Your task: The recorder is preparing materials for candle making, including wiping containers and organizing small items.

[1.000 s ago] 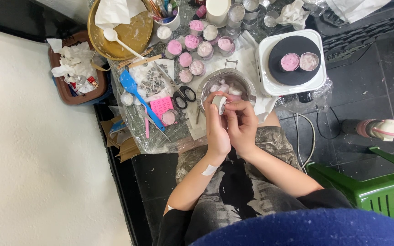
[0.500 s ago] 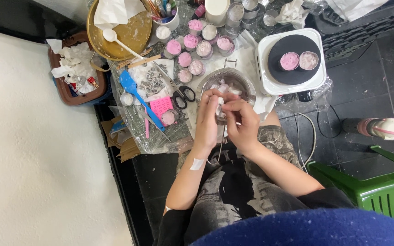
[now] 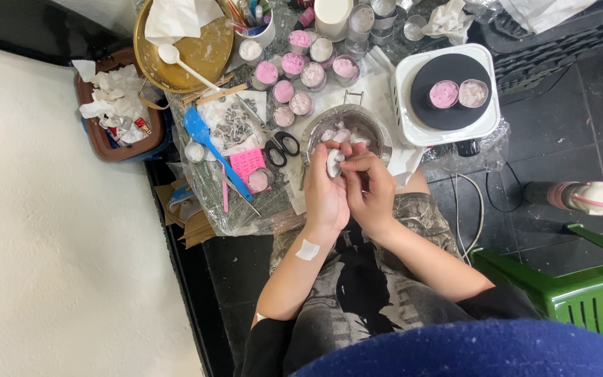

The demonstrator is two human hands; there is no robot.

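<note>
Tabletop: left hand (image 3: 327,192) grips wax lump (image 3: 333,165) (closed).

The bowl (image 3: 347,124) looks like dull, scuffed metal, holding waxy white and pink lumps (image 3: 343,134). The scraper (image 3: 204,139) is smooth blue plastic, the chair (image 3: 581,293) glossy green plastic.

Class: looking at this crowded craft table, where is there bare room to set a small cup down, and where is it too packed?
Bare white paper shows between the metal bowl and the hotplate. The stretch from the blue spatula to the scissors is crowded, and so are the filled cups behind the bowl.
</note>
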